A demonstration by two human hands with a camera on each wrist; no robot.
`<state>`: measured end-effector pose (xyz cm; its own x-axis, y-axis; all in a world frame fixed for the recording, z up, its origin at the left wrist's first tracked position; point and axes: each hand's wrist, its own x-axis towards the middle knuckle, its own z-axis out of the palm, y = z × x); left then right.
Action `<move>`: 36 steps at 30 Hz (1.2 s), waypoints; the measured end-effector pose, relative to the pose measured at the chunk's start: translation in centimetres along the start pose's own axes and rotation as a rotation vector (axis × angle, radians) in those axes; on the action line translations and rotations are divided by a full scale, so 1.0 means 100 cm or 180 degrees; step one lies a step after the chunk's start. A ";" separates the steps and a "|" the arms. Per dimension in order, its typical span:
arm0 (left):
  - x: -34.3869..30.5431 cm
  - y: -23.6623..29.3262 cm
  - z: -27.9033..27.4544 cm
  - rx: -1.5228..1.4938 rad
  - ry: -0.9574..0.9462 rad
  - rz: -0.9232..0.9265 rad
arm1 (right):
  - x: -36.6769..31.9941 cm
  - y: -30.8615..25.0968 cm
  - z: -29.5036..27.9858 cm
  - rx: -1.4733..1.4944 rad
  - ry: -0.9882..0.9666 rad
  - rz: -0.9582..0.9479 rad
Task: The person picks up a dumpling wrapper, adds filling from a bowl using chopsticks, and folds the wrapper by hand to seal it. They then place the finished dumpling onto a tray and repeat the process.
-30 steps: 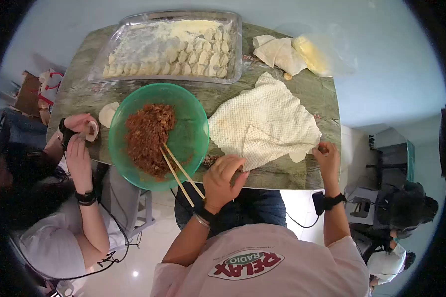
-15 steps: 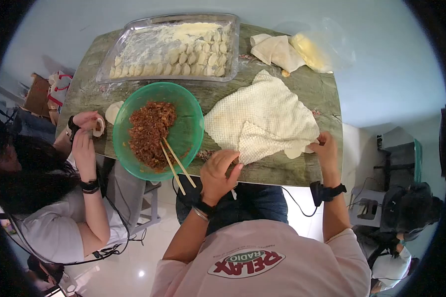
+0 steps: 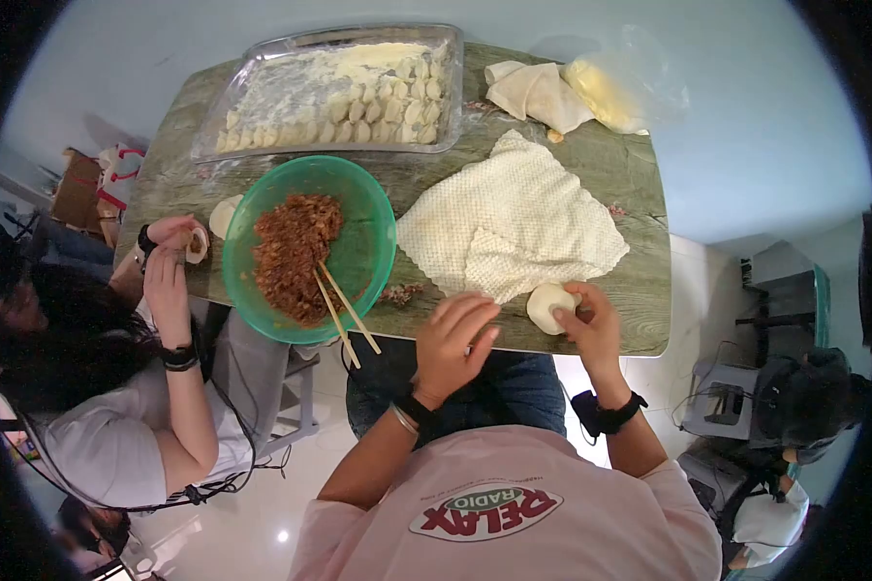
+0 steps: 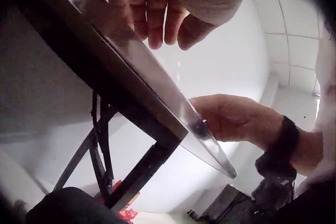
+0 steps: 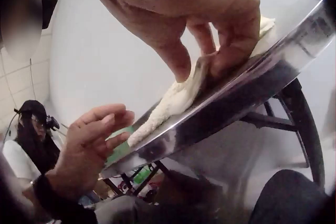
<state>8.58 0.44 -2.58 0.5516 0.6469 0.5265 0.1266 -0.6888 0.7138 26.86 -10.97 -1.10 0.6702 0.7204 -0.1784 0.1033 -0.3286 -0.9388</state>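
Note:
My right hand (image 3: pixel 596 327) pinches the edge of a round, pale dumpling wrapper (image 3: pixel 547 306) between thumb and fingers, near the front edge of the table. In the right wrist view, the thumb and fingers of my right hand (image 5: pixel 205 19) bend the wrapper's edge up. Left of it, my left hand (image 3: pixel 451 344) hovers at the table edge with its fingers loosely extended and nothing in them. A cream waffle-textured cloth (image 3: pixel 518 213) lies just beyond both hands. To the left stands a green bowl (image 3: pixel 378 232) of brown meat filling (image 3: pixel 295 257), with chopsticks (image 3: pixel 349 305) leaning in it.
A metal tray (image 3: pixel 446 145) of floured dumplings (image 3: pixel 388 111) sits at the back left. At the back right are a folded cloth (image 3: pixel 538 95) and a plastic bag (image 3: pixel 606 92) with something yellow inside. On the left, another person's hands (image 3: pixel 170 257) hold a filled wrapper (image 3: pixel 197 245).
My right hand has drawn a wrapper from the cloth's right corner and brought it left, towards the middle. My left hand has let go of the cloth's near edge and shifted slightly right.

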 end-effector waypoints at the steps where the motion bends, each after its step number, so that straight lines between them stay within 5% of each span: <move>1: -0.002 0.004 0.002 -0.0176 -0.0072 0.0005 | 0.001 -0.002 0.001 0.0005 -0.0005 -0.0006; 3: -0.004 0.009 0.002 -0.0213 -0.0081 -0.0071 | 0.002 -0.010 0.001 -0.1248 0.0373 -0.0720; 6: -0.006 0.012 0.003 -0.0219 -0.0045 -0.0093 | 0.001 -0.010 0.002 -0.1571 0.0423 -0.0767; 24: -0.005 0.036 0.003 -0.0771 -0.0184 -0.0715 | 0.005 0.010 0.009 -0.1300 0.0570 -0.1837; 26: -0.005 0.041 0.005 -0.1761 -0.0690 -0.1675 | 0.003 0.006 0.010 -0.1176 0.0576 -0.1856; 27: -0.007 0.040 0.010 -0.1757 -0.0681 -0.1680 | 0.002 0.002 0.010 -0.1062 0.0591 -0.1864; 29: -0.011 0.037 0.025 -0.3577 -0.0717 -0.2697 | -0.004 -0.006 0.012 -0.1041 0.0503 -0.1890; 32: -0.006 0.040 0.036 -0.4183 -0.0581 -0.3540 | -0.010 -0.009 0.014 -0.1067 0.0311 -0.2101; 36: -0.007 0.027 0.049 -0.4555 -0.0723 -0.3403 | -0.015 -0.004 0.014 -0.1065 -0.0046 -0.2402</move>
<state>12.58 -3.54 -3.29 0.8233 0.4381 -0.3609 -0.2017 0.8201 0.5354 24.80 -11.11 -0.84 0.3237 0.8272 0.4593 0.7369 0.0841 -0.6708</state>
